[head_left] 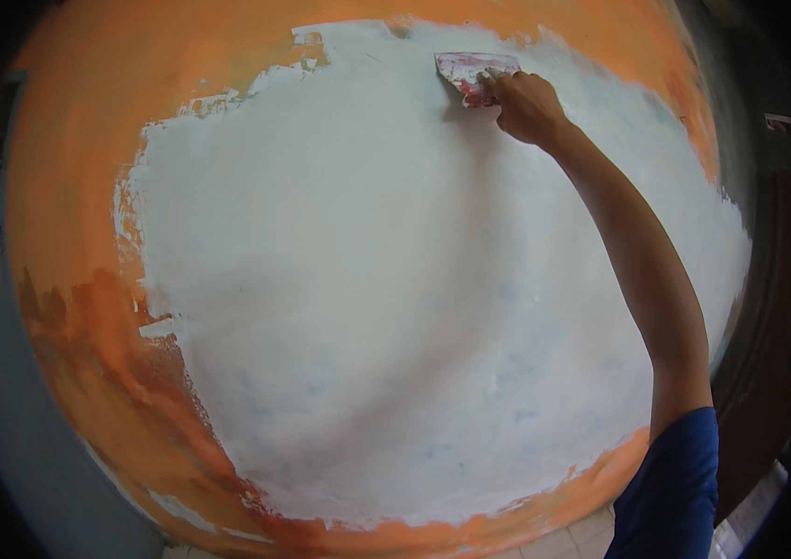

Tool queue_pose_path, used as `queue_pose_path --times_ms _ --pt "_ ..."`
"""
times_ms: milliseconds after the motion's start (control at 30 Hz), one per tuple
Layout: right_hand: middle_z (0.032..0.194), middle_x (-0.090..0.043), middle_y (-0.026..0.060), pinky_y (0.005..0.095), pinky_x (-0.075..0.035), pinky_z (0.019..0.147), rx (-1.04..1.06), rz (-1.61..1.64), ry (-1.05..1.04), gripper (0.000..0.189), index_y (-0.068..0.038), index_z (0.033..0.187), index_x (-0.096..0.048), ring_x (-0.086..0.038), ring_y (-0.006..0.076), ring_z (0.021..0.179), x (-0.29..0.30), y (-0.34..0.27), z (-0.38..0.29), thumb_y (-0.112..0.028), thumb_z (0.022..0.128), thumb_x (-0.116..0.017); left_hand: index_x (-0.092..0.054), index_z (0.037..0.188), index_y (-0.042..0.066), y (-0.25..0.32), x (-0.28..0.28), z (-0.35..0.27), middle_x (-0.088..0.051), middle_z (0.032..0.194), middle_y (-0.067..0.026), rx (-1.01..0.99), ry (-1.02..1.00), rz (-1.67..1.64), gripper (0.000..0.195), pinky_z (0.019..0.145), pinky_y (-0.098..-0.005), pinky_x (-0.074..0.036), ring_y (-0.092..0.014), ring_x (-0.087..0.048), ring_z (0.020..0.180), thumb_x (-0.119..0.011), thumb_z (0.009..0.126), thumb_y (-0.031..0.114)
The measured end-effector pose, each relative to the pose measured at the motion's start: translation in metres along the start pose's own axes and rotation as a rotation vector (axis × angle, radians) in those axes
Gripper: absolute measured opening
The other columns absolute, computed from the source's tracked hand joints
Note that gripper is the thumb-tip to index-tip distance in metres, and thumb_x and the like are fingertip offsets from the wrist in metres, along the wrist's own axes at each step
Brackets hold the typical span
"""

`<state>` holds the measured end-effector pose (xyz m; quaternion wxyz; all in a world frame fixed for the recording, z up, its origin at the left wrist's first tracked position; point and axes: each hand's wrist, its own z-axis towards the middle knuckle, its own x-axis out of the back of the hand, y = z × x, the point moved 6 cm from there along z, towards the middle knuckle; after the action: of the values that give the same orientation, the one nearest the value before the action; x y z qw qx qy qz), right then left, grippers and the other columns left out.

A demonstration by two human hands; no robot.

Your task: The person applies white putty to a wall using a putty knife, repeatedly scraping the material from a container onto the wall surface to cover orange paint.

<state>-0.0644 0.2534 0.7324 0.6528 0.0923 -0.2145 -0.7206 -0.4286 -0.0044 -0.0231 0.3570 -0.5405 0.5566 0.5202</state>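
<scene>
My right hand grips a wide putty knife, its blade smeared with white and red. The blade's long edge points up and lies against or very near the wall, in the upper part of a large patch of white filler. My arm reaches up from the lower right and casts a soft shadow on the white coat. Around the patch shows orange painted wall, with ragged white edges where the two meet. Faint bluish spots mark the lower part of the coat. My left hand is out of view.
A grey wall borders the orange one at left. Pale floor tiles run along the wall's foot. A dark reddish-brown panel, perhaps a door, stands at the right rim. Brown-red stains cover the lower left wall.
</scene>
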Motion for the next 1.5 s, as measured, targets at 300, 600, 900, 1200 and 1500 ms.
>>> queue_pose_path --times_ms 300,600,900,1200,1500 --pt "0.085 -0.067 0.0146 0.0409 -0.05 0.072 -0.016 0.211 0.14 0.049 -0.014 0.101 -0.07 -0.062 0.0339 0.077 0.048 0.006 -0.037 0.003 0.059 -0.051 -0.03 0.14 0.007 -0.014 0.011 0.008 -0.042 0.137 -0.0147 0.008 -0.101 -0.056 0.074 0.101 -0.0512 -0.036 -0.034 -0.042 0.124 -0.052 0.085 0.051" --pt "0.09 -0.067 0.0108 0.0412 -0.05 0.07 -0.142 0.039 0.071 0.04 -0.015 0.102 -0.066 -0.063 0.0309 0.086 0.005 0.061 0.009 0.002 0.067 -0.058 -0.029 0.14 0.007 -0.022 0.001 -0.006 -0.042 0.136 -0.0151 0.001 -0.046 0.005 0.076 0.098 -0.0524 -0.038 -0.035 -0.043 0.122 -0.053 0.084 0.052" --pt "0.083 -0.066 0.0124 0.0422 -0.05 0.068 0.031 0.066 -0.115 0.048 -0.011 0.106 -0.066 -0.063 0.0317 0.08 0.017 0.008 -0.075 0.006 0.062 -0.053 -0.028 0.14 0.007 -0.033 0.011 -0.006 -0.042 0.136 -0.0155 -0.032 -0.035 0.003 0.078 0.096 -0.0535 -0.04 -0.036 -0.044 0.121 -0.054 0.083 0.054" --pt "0.086 -0.067 0.0143 0.0421 -0.05 0.069 -0.109 0.07 0.164 0.043 -0.017 0.103 -0.068 -0.063 0.0331 0.079 0.032 0.083 0.009 0.004 0.067 -0.055 -0.027 0.14 0.007 -0.037 0.007 -0.015 -0.042 0.136 -0.0159 -0.026 -0.033 0.03 0.08 0.093 -0.0546 -0.042 -0.036 -0.045 0.12 -0.055 0.082 0.055" --pt "0.088 -0.066 0.0121 0.0418 -0.05 0.072 0.039 0.022 -0.175 0.054 -0.009 0.116 -0.059 -0.062 0.0318 0.086 -0.006 0.023 -0.081 0.006 0.064 -0.053 -0.027 0.14 0.008 -0.049 0.015 -0.025 -0.042 0.136 -0.0164 -0.08 0.076 0.073 0.082 0.091 -0.0557 -0.044 -0.037 -0.046 0.119 -0.057 0.081 0.056"
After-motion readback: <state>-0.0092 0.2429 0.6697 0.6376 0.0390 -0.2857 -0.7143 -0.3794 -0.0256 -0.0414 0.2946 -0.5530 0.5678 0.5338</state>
